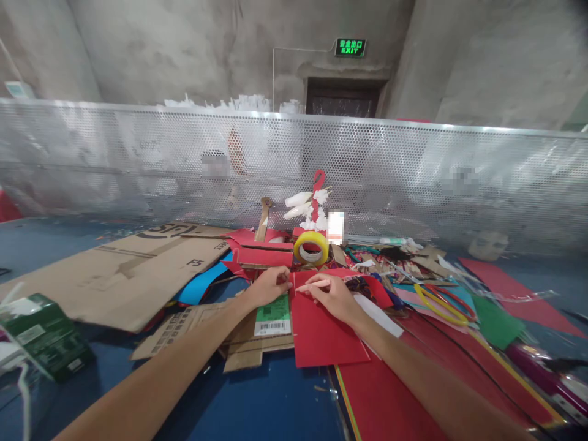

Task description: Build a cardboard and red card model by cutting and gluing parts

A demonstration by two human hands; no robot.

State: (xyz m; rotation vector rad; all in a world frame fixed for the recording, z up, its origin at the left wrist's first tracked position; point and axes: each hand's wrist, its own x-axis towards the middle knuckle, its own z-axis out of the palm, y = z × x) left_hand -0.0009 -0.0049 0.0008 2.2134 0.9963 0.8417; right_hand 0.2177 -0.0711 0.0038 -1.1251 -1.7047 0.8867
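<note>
So nearest is the blue counter [257, 407], with a flat, plain red paper sheet [326, 337] right in front of the person, thin-looking with crisp edges. Right hand [334, 298] has its fingers clamped on a pale pen-like stick [319, 284], held low over the sheet, probably for control. Left hand [271, 288] curls by the sheet's left edge, maybe steadying it; can't tell if those fingers pinch anything. Beyond, a yellow tape roll [298, 250] stands upright, I guess within easy reach, before the perforated metal screen [395, 177].
</note>
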